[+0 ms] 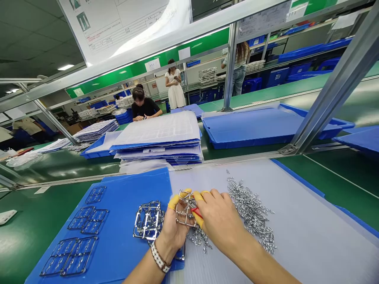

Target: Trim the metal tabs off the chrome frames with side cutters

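My left hand (pixel 171 230), with yellow finger cots on its fingertips, grips a shiny chrome-coloured sprue frame (pixel 181 219) tilted upright. Closed around red-handled nippers (pixel 196 212), my right hand (pixel 222 217) also wears yellow cots; the tool's metal jaws are at the frame's upper part. Just left of my hands is a pile of similar chrome frames (pixel 148 221). Small silvery parts (pixel 251 209) lie heaped to the right, with more below my hands (pixel 199 238). Flatter frames (pixel 71 256) with small pieces inside lie at the far left.
A blue sheet (pixel 124 240) and a translucent sheet (pixel 302 221) cover the green bench. Beyond the rail stand stacked sheets (pixel 160 130) and a blue tray (pixel 251 126). A metal post (pixel 334 79) rises at right. Several people are in the background.
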A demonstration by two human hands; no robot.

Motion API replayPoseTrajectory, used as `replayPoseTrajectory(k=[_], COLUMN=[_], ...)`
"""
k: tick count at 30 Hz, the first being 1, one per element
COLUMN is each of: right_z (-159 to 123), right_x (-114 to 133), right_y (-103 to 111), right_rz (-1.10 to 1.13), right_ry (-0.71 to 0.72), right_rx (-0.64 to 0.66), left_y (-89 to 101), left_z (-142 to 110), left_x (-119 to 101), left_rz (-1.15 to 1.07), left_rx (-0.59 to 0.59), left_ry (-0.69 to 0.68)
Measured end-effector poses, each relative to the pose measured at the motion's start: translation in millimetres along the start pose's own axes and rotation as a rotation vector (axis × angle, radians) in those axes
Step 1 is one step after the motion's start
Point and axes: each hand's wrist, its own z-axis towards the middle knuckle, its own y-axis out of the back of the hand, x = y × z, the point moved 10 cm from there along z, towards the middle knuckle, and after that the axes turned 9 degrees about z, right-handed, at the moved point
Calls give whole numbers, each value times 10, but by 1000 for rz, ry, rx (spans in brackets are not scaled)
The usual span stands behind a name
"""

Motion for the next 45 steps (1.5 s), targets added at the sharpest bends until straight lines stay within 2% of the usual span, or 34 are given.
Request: replayPoseTrajectory(k=[13,18,24,31,39,45], right_z=[-17,-148,-317,-253,-204,-286], right_x=[14,-140,-346,-290,-197,-235], right_y=[-43,15,-94,-122,-125,-72], right_rz=[-65,-1,-29,-47,-137,-138], right_ry=[-1,-29,-96,-93,-79,-87], right_rx=[72,40,84,138,189,136], left_y=[-1,-32,-99,-141,-36,-87], left_z=[-37,-59,-62,-58,-54,-91], left_x=[17,25,85,131,123,90], left_rz=[41,2,-37,-52,56,39], left_rx=[-18,23,109,157,79,94], left_ry=[2,26,81,88,81,96])
